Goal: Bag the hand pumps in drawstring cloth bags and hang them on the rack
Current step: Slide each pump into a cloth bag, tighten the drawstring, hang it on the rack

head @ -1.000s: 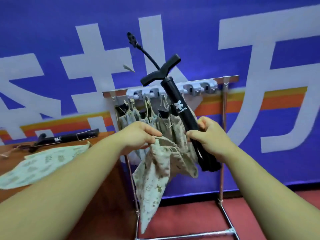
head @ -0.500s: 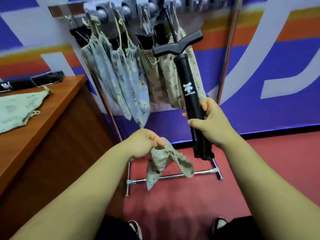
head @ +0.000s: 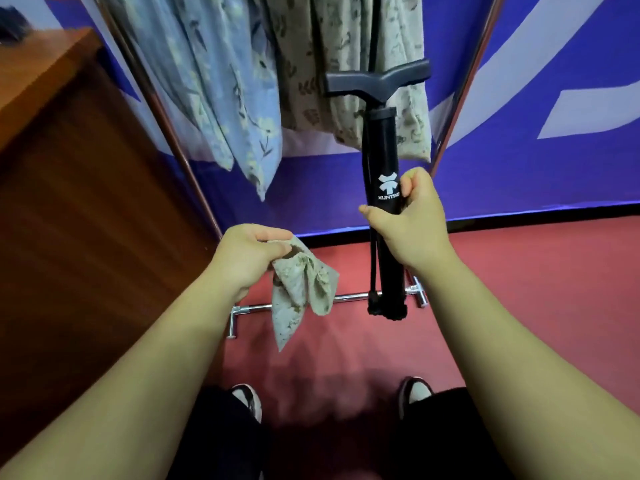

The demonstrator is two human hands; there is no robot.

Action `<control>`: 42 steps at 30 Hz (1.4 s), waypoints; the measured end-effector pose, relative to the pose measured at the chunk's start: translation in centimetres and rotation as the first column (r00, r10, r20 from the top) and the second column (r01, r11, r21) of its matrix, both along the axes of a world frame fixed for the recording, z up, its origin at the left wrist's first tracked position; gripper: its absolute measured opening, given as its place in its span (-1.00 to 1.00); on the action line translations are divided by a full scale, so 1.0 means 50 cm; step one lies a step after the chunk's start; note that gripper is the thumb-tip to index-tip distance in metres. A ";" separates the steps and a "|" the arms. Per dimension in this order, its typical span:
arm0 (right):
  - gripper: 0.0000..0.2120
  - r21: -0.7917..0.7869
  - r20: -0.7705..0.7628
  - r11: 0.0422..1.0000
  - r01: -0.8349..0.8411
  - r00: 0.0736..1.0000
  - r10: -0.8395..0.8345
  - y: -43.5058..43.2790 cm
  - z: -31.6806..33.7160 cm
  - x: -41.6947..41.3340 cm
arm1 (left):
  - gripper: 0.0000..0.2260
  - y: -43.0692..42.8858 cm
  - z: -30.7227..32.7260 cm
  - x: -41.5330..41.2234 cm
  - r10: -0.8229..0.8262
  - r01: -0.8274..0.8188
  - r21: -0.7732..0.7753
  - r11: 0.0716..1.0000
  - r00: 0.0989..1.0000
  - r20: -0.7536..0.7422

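Before the rack, pump upright at one o'clock, my right hand wrapped round its barrel. My left hand pinches the crumpled bag at eight o'clock of it. Its mouth looks collapsed, so the foot may snag.

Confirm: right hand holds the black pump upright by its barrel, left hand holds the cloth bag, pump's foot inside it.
Not inside: the head view shows the black pump with its foot bare, beside the cloth bag. The right hand and left hand hold as stated.

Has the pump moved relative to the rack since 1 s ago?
Yes, downward: the pump handle was above the rack hook rail, now level with the hanging bags' lower ends.
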State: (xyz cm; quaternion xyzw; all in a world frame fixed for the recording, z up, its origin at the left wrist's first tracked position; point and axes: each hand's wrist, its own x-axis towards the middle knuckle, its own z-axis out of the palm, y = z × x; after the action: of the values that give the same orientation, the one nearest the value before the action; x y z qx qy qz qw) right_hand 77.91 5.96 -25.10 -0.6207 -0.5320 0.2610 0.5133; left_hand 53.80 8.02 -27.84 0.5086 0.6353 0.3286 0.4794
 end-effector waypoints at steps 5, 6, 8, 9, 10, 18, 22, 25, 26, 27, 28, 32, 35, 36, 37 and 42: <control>-0.47 0.012 0.045 0.997 0.075 0.996 -0.076 -0.001 -0.018 -0.024 | -0.79 0.017 -0.006 -0.008 -0.114 0.133 0.103 0.986 0.979 -0.168; -0.48 0.015 0.055 0.998 0.069 0.996 -0.070 0.000 -0.020 -0.025 | -0.78 0.019 -0.002 -0.014 -0.189 0.225 0.117 0.967 0.948 -0.258; -0.50 0.029 0.084 0.999 0.015 0.996 -0.017 0.000 -0.022 -0.021 | -0.72 0.023 0.007 -0.028 -0.339 0.398 0.073 0.914 0.852 -0.400; -0.51 0.035 0.108 0.999 -0.031 0.994 0.027 0.000 -0.023 -0.016 | -0.69 0.026 0.011 -0.035 -0.396 0.453 0.032 0.891 0.810 -0.432; -0.52 0.029 0.136 0.996 -0.083 0.988 0.078 -0.002 -0.024 -0.012 | -0.68 0.030 0.012 -0.044 -0.435 0.482 -0.007 0.876 0.784 -0.443; -0.54 -0.061 0.183 0.961 -0.270 0.943 0.277 -0.025 -0.041 0.015 | -0.71 0.048 -0.019 -0.092 -0.516 0.461 -0.231 0.857 0.762 -0.391; -0.57 0.054 0.180 0.991 -0.120 0.978 0.108 -0.035 -0.049 0.023 | -0.73 0.058 -0.033 -0.088 -0.488 0.445 -0.199 0.873 0.803 -0.343; -0.59 0.112 0.157 0.993 -0.048 0.987 0.030 -0.039 -0.049 0.029 | -0.61 0.061 -0.033 -0.079 -0.482 0.460 -0.153 0.875 0.791 -0.377; -0.60 0.128 0.158 0.991 -0.046 0.987 0.026 -0.039 -0.046 0.031 | -0.59 0.062 -0.034 -0.074 -0.475 0.457 -0.141 0.878 0.797 -0.373; -0.59 0.141 0.167 0.988 -0.060 0.985 0.036 -0.039 -0.043 0.033 | -0.58 0.061 -0.033 -0.070 -0.459 0.443 -0.130 0.887 0.820 -0.342; -0.59 0.147 0.177 0.986 -0.082 0.983 0.055 -0.038 -0.039 0.033 | -0.57 0.060 -0.034 -0.067 -0.445 0.426 -0.131 0.895 0.848 -0.289; -0.56 0.135 0.217 0.972 -0.191 0.963 0.159 -0.039 -0.035 0.030 | -0.51 0.062 -0.041 -0.064 -0.385 0.367 -0.130 0.921 0.908 -0.166; -0.54 0.120 0.288 0.955 -0.272 0.930 0.228 -0.038 -0.039 0.027 | -0.50 0.063 -0.041 -0.061 -0.313 0.299 -0.107 0.948 0.935 -0.164; -0.54 0.110 0.297 0.949 -0.295 0.921 0.252 -0.038 -0.041 0.026 | -0.51 0.062 -0.042 -0.060 -0.297 0.283 -0.109 0.953 0.942 -0.154; -0.54 0.101 0.302 0.945 -0.312 0.914 0.270 -0.038 -0.043 0.026 | -0.51 0.061 -0.043 -0.059 -0.281 0.266 -0.117 0.957 0.949 -0.142; -0.53 0.055 0.330 0.936 -0.347 0.891 0.311 -0.037 -0.050 0.020 | -0.53 0.070 -0.055 -0.067 -0.257 0.242 -0.154 0.958 0.963 -0.085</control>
State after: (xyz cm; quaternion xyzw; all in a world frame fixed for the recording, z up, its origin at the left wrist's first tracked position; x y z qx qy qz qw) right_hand 78.92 4.09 -27.59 -0.5254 -0.7187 0.2110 0.4036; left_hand 50.45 11.51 -30.59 0.5658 0.6119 0.1921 0.5183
